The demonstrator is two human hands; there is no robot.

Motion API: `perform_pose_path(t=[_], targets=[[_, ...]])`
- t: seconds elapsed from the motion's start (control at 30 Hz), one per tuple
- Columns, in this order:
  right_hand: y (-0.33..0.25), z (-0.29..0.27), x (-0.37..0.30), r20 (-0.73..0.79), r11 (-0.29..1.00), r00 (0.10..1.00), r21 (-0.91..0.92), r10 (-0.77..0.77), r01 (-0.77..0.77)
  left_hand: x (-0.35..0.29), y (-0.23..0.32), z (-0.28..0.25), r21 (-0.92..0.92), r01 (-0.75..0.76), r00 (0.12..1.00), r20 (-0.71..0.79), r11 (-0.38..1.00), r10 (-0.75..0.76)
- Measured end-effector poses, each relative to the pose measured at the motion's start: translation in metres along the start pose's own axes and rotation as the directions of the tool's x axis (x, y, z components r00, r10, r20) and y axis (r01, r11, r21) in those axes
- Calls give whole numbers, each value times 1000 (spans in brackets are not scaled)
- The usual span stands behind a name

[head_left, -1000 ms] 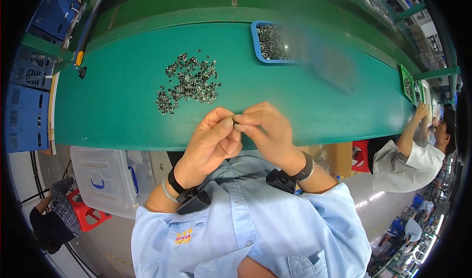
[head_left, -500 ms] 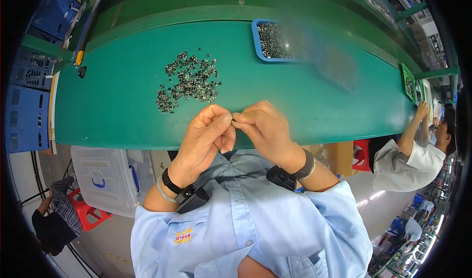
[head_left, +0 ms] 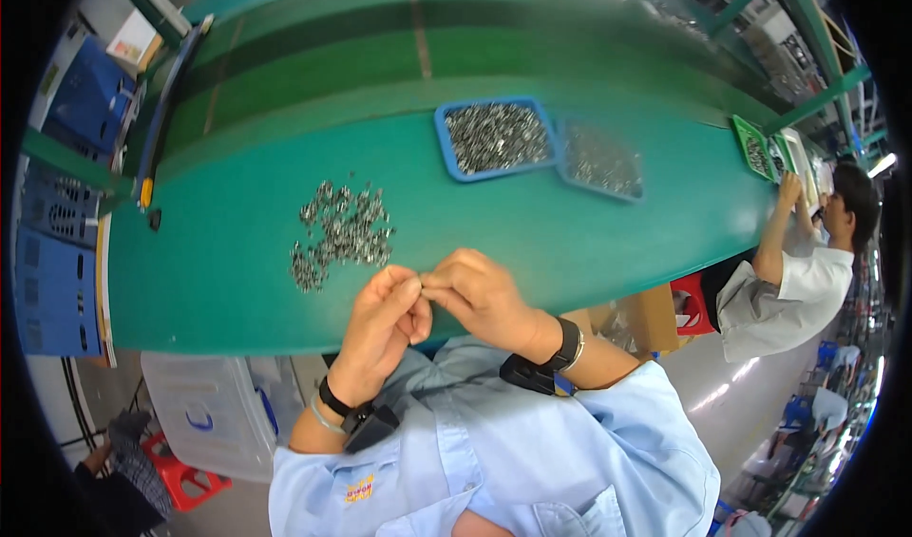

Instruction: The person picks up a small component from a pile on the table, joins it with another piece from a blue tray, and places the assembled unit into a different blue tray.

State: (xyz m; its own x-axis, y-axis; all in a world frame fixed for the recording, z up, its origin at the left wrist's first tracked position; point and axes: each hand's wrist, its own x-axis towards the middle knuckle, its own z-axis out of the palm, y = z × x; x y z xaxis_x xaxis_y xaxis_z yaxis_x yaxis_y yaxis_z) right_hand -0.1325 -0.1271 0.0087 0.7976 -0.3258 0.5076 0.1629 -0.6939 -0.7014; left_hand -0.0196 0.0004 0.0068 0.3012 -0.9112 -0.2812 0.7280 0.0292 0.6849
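Observation:
Above the near edge of the green table (head_left: 237,319), my left hand (head_left: 375,323) and my right hand (head_left: 484,295) meet fingertip to fingertip. Thumbs and forefingers of both are pinched together around a tiny dark metal part, which the fingers now almost wholly cover. Just beyond my left hand lies a loose pile of small shiny metal parts (head_left: 347,228). Farther off, a blue tray (head_left: 444,145) is filled with similar parts. Against its right side stands a clear shallow tray (head_left: 608,194), also with small parts in it.
A green tray (head_left: 738,131) with parts sits at the table's far right, near a seated co-worker (head_left: 788,290). Blue crates (head_left: 57,300) are stacked to the left. Below the table are a clear lidded box (head_left: 199,414), a cardboard box (head_left: 655,319) and a red stool (head_left: 180,471).
The view has tilted up, so the table and trays sit lower and farther left. The blur over the trays has largely cleared. My hands stay joined, and the part is more hidden.

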Motion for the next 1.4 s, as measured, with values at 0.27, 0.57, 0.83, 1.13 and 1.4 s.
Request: perform_pose_path(t=[0.27,0.57,0.83,1.13,1.4], targets=[[51,-72,63,-254,929,966,-365,-43,-54,-5,5,-8,37,-62,996,-65,997,65],[72,-90,77,-170,753,985,-643,38,-140,-33,20,-20,32,-143,987,-69,989,145],[15,-73,75,55,852,998,-523,28,5,-101,112,23,355,-639,748,79,683,659],[-26,-14,88,259,907,965,-396,-38,142,-190,172,97,311,-945,44,435,-104,900],[-24,-15,76,301,898,954,-421,3,130,-215,192,77,110,-992,117,719,54,686]])
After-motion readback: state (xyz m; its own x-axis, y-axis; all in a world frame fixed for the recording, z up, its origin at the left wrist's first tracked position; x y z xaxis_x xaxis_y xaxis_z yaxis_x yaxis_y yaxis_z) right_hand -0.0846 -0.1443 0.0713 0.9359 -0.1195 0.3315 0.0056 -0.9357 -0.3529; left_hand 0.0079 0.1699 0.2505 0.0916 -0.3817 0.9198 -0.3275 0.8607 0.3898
